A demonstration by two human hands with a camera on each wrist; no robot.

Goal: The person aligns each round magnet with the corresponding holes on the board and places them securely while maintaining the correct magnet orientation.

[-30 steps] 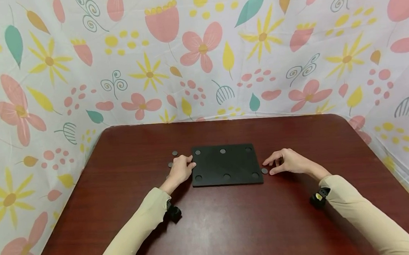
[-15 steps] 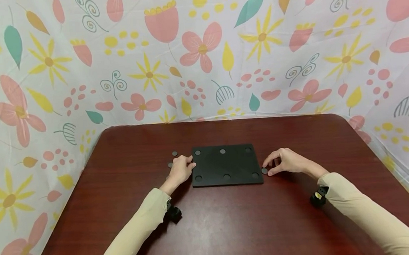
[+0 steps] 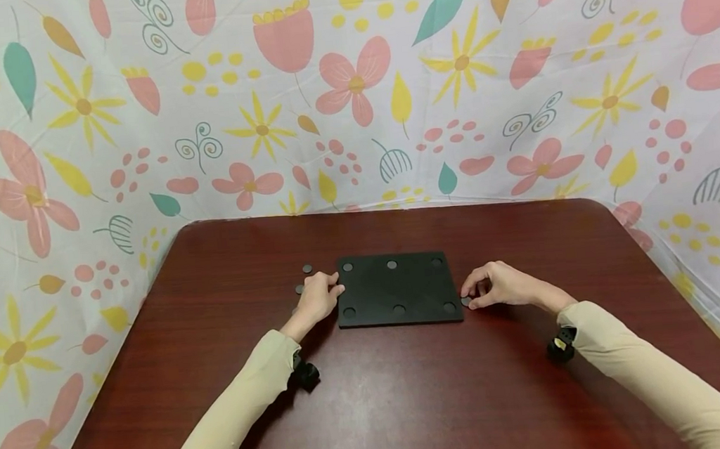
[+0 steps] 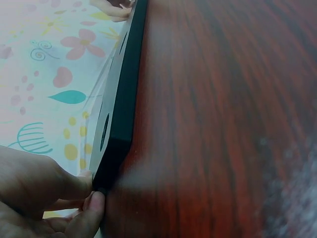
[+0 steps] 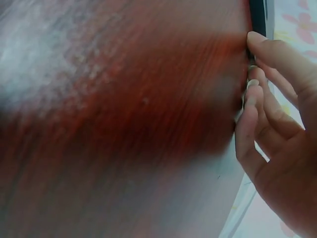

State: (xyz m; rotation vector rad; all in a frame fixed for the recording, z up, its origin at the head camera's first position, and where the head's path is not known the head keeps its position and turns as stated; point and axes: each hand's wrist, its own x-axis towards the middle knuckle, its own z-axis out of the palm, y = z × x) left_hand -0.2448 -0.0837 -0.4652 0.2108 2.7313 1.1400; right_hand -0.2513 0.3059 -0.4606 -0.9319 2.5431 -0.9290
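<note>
Left hand (image 3: 316,300): fingers pinch the left edge of the black board (image 3: 397,288). Right hand (image 3: 501,285): fingers pinch 1 grey disc (image 3: 465,301) on the surface (image 3: 405,390), just beside the board.

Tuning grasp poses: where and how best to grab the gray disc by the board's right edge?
Pinch the gray disc by opposite sides of its rim, probably best from the right and above: it's thin, round and looks flat on the table, with the board close on its left.
</note>
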